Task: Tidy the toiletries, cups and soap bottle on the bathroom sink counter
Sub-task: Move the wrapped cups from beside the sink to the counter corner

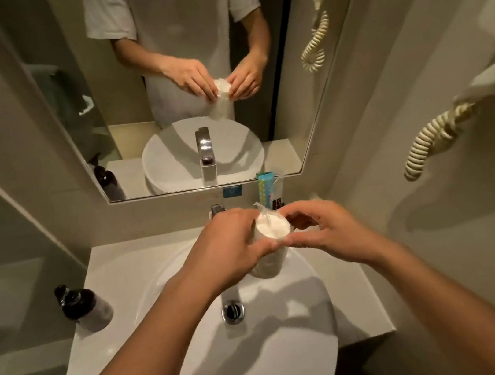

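Gripping upright wrapped cup (pixel 272 241), mouth upward: both hands.

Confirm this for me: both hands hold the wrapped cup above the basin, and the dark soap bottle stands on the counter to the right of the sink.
Not quite. The head view shows the left hand and right hand holding the wrapped cup above the basin, but the dark soap bottle stands on the counter to the left of the sink, not the right.

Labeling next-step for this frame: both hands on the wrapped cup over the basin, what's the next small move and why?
Probably set the wrapped cup down on the counter at right. Left hand and right hand hold it above the basin; that counter strip looks bare.
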